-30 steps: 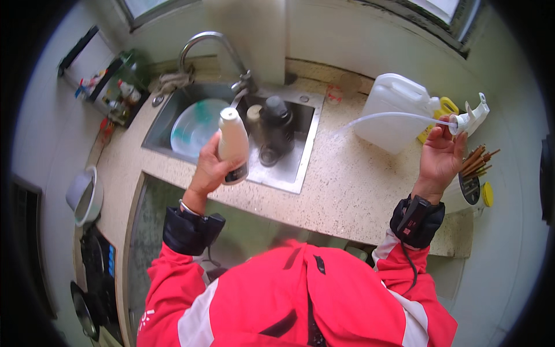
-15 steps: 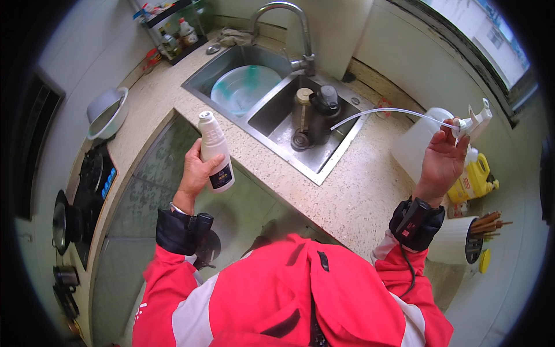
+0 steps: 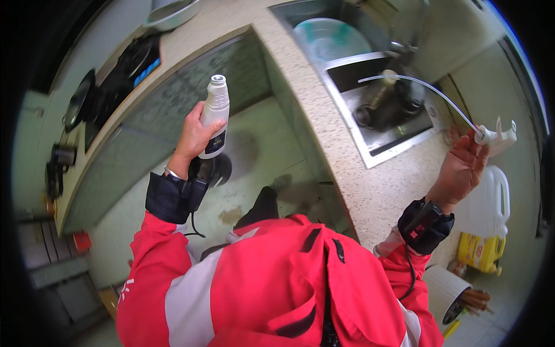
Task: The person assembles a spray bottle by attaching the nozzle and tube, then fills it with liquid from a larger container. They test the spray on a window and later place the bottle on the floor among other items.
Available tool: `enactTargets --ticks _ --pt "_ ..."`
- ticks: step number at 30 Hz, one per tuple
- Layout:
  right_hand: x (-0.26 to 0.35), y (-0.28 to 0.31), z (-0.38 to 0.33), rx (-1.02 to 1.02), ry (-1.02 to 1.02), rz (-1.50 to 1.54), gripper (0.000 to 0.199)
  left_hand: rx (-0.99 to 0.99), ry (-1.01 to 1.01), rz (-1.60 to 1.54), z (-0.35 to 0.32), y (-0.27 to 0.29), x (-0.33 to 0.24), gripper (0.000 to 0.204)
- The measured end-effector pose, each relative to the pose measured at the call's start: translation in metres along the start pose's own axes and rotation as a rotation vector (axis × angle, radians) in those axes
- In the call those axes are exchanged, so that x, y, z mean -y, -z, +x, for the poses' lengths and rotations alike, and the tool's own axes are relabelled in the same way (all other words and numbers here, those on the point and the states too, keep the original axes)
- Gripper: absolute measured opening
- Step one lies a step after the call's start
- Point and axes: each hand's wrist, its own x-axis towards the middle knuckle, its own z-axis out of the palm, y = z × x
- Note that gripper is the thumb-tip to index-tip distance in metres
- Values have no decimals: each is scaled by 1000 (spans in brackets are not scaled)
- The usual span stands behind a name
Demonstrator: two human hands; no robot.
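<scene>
2 hands raised, left grip (image 3: pixel 193 139) grasping white bottle (image 3: pixel 214 115), dark label, right grip (image 3: pixel 462 168) grasping white pump sprayer (image 3: pixel 496 134).

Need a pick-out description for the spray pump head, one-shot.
Start at the steel sink in the speckled countertop. Just right of it, the right hand holds up a white trigger spray head. Unlike the white bottle in the left hand, it trails a long clear tube.

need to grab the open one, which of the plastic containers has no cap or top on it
The white bottle in the left hand: its neck is bare, its spray head held in the right hand. The white jug's top is hidden.
</scene>
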Motion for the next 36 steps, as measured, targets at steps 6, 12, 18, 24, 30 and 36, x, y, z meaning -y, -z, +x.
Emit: enactTargets --ticks 6,12,18,24,30,36 --pt "-46 -25 -8 53 -177 113 49 11 314 -48 -69 34 93 40" --pt "-108 -87 -19 110 -308 127 50 11 747 -226 -146 79 176 42" --pt "-179 -147 -53 199 -412 113 50 78 938 -236 -185 109 238 41" --pt "-231 -183 -79 227 -519 154 50 151 1103 -300 -200 124 290 45" --pt "-258 -210 -97 243 -567 135 47 122 1193 -360 -213 140 311 43" --pt "-277 -227 -111 266 -614 140 46 57 1165 -316 -228 140 334 42"
